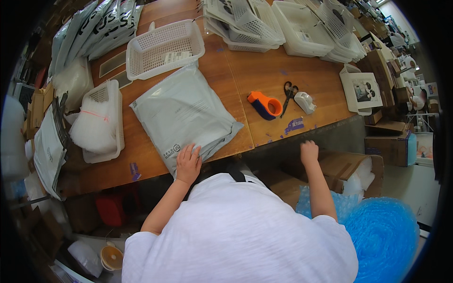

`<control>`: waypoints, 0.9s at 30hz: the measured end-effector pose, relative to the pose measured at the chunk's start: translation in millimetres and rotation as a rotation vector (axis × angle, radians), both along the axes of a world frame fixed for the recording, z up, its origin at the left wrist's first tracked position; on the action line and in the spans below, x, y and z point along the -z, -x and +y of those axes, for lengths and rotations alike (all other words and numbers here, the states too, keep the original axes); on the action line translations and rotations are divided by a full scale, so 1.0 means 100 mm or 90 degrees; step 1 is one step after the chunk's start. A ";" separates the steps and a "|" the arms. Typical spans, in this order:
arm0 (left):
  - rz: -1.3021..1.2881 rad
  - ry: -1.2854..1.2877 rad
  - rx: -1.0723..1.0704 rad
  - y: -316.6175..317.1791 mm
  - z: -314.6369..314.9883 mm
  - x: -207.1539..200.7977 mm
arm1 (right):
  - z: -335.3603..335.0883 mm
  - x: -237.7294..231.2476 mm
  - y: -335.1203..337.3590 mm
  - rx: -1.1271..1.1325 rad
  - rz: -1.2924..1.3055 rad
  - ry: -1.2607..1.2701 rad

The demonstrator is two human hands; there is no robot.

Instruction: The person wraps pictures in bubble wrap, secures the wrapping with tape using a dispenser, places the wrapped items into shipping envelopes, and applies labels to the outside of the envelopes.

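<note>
A filled grey plastic mailing bag [186, 111] lies on the wooden table in front of me, its lower right corner creased and folded. Flat on its near edge rests my left hand [188, 164], fingers stretched out. My right hand [309, 151] hangs in the air just off the table's front edge, its fingers curled in and nothing showing in them. Nearest to it on the table are an orange and dark blue tape dispenser [265, 105], black-handled scissors [288, 96] and a clear tape dispenser with a roll [305, 102].
Behind the bag stands a white perforated basket [165, 47]; stacked white baskets [250, 23] fill the back. At left, another basket [119, 118] holds white foam sheets [94, 127]. A blue bubble wrap roll [382, 240] and an open cardboard box [347, 165] stand at lower right.
</note>
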State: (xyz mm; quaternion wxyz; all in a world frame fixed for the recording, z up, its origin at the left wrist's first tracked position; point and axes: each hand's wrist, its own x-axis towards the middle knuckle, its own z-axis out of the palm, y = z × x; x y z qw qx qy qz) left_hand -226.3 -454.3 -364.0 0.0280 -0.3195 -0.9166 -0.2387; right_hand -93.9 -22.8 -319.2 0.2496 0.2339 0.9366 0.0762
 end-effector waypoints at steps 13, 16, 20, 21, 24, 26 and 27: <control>-0.109 -0.110 -0.002 0.18 0.72 -0.09 | -0.19 0.65 1.35 -0.205 0.364 0.204; -0.366 -0.210 -0.177 0.23 0.46 -0.11 | -0.36 0.25 1.14 -0.134 0.431 0.412; -0.407 -0.313 -0.237 0.26 0.60 -0.59 | -0.89 -0.43 0.63 0.192 0.352 0.922; -0.444 -0.333 -0.247 0.19 0.64 -0.50 | -1.01 -0.52 0.54 0.194 0.320 0.930; -0.964 -0.437 -0.289 0.14 0.77 -0.81 | -1.33 -0.65 0.29 0.231 0.293 0.965; -1.052 -0.490 -0.286 0.07 0.69 -0.73 | -1.44 -0.61 0.16 0.282 0.302 0.974; -1.098 -0.517 -0.284 0.04 0.67 -0.73 | -1.44 -0.63 0.13 0.228 0.315 0.946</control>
